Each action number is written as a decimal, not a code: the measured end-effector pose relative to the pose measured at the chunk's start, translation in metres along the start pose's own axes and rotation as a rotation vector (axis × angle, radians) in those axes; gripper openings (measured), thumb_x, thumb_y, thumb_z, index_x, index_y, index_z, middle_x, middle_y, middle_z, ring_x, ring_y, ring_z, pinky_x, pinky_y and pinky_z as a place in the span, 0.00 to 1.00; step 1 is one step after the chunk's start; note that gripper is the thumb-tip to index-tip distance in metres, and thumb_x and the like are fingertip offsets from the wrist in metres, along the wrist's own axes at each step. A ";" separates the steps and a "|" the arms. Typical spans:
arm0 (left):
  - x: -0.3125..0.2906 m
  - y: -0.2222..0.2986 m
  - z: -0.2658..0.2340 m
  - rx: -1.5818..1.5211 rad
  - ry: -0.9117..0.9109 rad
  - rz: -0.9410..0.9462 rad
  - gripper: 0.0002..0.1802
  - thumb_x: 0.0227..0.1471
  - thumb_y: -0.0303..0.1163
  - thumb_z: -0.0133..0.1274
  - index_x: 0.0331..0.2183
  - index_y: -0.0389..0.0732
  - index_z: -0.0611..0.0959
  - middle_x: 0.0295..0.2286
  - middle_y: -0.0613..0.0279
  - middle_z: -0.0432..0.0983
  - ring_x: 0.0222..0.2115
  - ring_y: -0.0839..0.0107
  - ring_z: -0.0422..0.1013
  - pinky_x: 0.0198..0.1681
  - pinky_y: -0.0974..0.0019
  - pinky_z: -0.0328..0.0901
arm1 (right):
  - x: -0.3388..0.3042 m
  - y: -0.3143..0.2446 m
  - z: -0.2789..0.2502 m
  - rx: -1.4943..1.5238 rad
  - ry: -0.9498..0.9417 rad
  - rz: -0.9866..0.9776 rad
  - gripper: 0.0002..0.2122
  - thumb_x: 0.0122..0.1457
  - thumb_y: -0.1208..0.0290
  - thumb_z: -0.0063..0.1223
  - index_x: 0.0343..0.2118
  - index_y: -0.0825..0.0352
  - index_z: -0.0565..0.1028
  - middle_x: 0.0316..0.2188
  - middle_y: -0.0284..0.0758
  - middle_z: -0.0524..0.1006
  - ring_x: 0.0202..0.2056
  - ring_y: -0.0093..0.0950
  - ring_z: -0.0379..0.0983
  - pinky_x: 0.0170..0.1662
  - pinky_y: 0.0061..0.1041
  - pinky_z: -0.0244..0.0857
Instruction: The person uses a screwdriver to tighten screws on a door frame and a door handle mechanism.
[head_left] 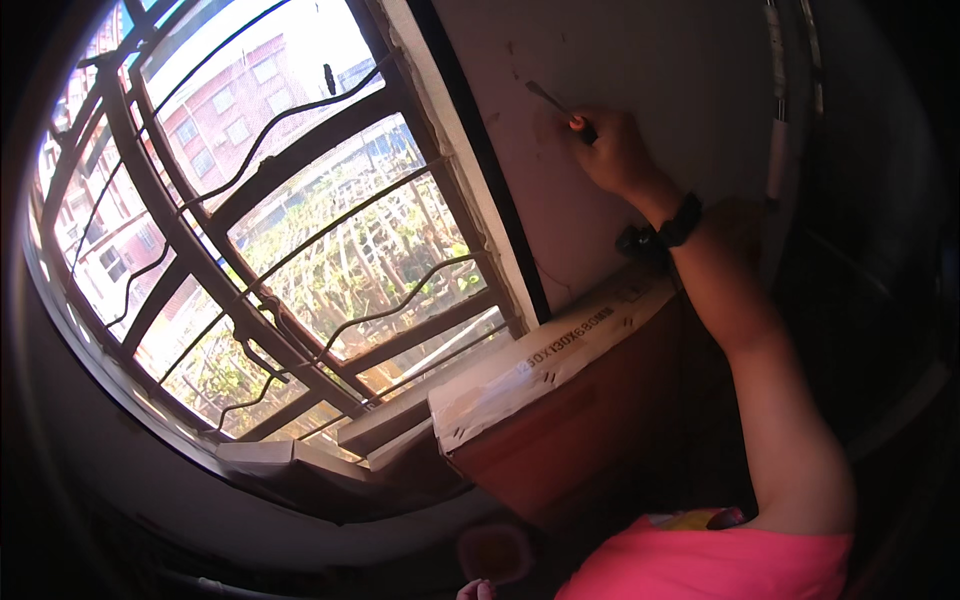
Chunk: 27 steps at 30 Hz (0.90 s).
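Note:
My right hand (612, 150) is raised in front of the wall, closed around the dark handle of a small flat-bladed scraper (549, 97). The blade points up and left, close to a stained, marked patch of wall (515, 130); whether it touches cannot be told. A black band (684, 220) circles my right wrist. Only the fingertips of my left hand (476, 590) show at the lower edge, curled together; anything in them is hidden. Just above them is a dim, rounded tub (495, 553) with something yellowish inside.
A large cardboard box (560, 420) stands against the wall below my right arm. A small dark object (638, 242) is by its far end. To the left, a barred window (330, 200) lets in bright light. More cardboard (290, 465) lies along the sill. Pale rods (779, 110) run along the right.

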<state>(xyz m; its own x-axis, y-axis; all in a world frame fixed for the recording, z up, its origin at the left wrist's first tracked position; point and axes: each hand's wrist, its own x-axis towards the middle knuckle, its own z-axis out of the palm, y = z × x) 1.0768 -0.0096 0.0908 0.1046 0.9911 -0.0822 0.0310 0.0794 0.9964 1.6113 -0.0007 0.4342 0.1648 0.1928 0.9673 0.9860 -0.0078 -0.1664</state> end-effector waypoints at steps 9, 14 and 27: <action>-0.006 -0.003 0.002 0.006 0.025 -0.014 0.06 0.51 0.23 0.56 0.34 0.34 0.80 0.26 0.65 0.75 0.24 0.79 0.68 0.28 0.76 0.65 | -0.009 -0.014 0.025 0.055 0.104 -0.017 0.07 0.50 0.73 0.60 0.30 0.70 0.76 0.23 0.42 0.76 0.24 0.34 0.74 0.28 0.26 0.66; -0.003 -0.008 -0.002 0.004 0.033 -0.018 0.06 0.51 0.24 0.56 0.34 0.34 0.80 0.26 0.65 0.76 0.24 0.79 0.69 0.28 0.76 0.65 | -0.010 -0.018 0.030 -0.008 0.138 0.053 0.07 0.49 0.73 0.61 0.28 0.71 0.76 0.21 0.41 0.75 0.24 0.35 0.74 0.27 0.28 0.65; 0.007 -0.014 -0.009 0.029 -0.001 0.012 0.05 0.51 0.23 0.56 0.33 0.34 0.80 0.26 0.66 0.75 0.24 0.79 0.68 0.28 0.75 0.65 | -0.006 -0.023 0.044 -0.365 0.134 0.004 0.09 0.51 0.70 0.57 0.30 0.71 0.74 0.25 0.44 0.75 0.27 0.42 0.75 0.30 0.33 0.69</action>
<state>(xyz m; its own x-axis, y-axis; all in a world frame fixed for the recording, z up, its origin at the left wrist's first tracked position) 1.0684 -0.0028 0.0764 0.1059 0.9919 -0.0707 0.0588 0.0647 0.9962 1.5870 0.0410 0.4237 0.1467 0.0629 0.9872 0.9253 -0.3615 -0.1145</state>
